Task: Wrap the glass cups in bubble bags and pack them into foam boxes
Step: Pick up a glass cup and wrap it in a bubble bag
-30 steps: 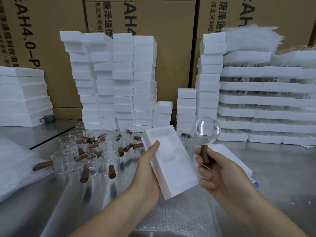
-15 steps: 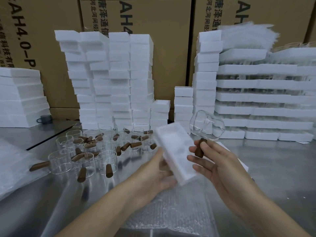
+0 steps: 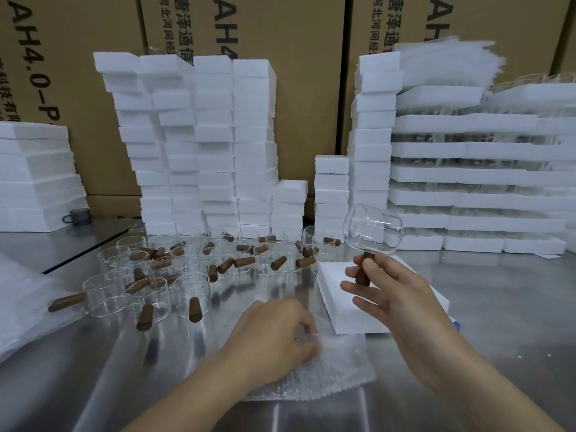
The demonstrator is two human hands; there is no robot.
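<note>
A crinkly clear plastic sheet (image 3: 18,307) lies at the left edge of the shiny metal worktop (image 3: 498,307). Behind it, in the far left corner, flat white foam slabs (image 3: 34,176) sit in a pile. A small grey mug (image 3: 78,216) stands beside them.

Next comes a bunch of round glass cups (image 3: 187,275) with short brown wooden handles. They stand close together, left of the middle. Along the far edge behind them rise tall, wobbly towers of little foam boxes (image 3: 199,135), white and blocky. Big brown cardboard cartons (image 3: 280,32) stand at the very back.

Near the front edge, the left hand (image 3: 274,341) reaches in with its palm down. Its fingers are curled and pinch the far end of a bumpy bubble bag (image 3: 327,375). The bag lies flat on the worktop. Just past the bag lies one foam box (image 3: 333,307), also flat.

The right hand (image 3: 399,300) is held up over that box. Its thumb and fingers pinch the brown handle (image 3: 363,272) of a glass cup (image 3: 374,227), and the lower fingers are spread loose. The cup is up in the air, tipped on its side, with the handle pointing down.

At the far right, long white foam trays (image 3: 467,176) are stacked in layers with glass showing between them. A pile of cloudy plastic bags (image 3: 445,60) sits on top.
</note>
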